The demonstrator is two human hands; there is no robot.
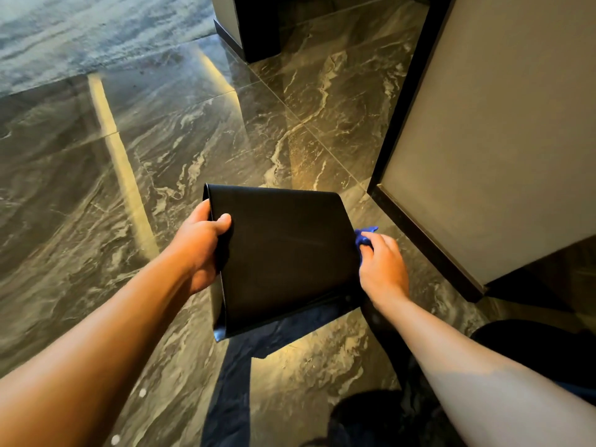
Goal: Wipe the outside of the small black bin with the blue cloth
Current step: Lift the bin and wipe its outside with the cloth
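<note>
Small black bin (283, 253) tipped above floor (145, 140), rim toward 9 o'clock. Left hand (201, 246) clamped on rim; right hand (382, 269) closed on blue cloth (364, 237), pressing bin's 3 o'clock side.

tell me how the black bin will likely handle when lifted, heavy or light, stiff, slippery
Probably light: the left hand alone holds the black bin tilted by its edge. Likely stiff, since its flat walls and corners keep their shape. Its smooth, faintly shiny surface may be slippery under the blue cloth in the right hand.
</note>
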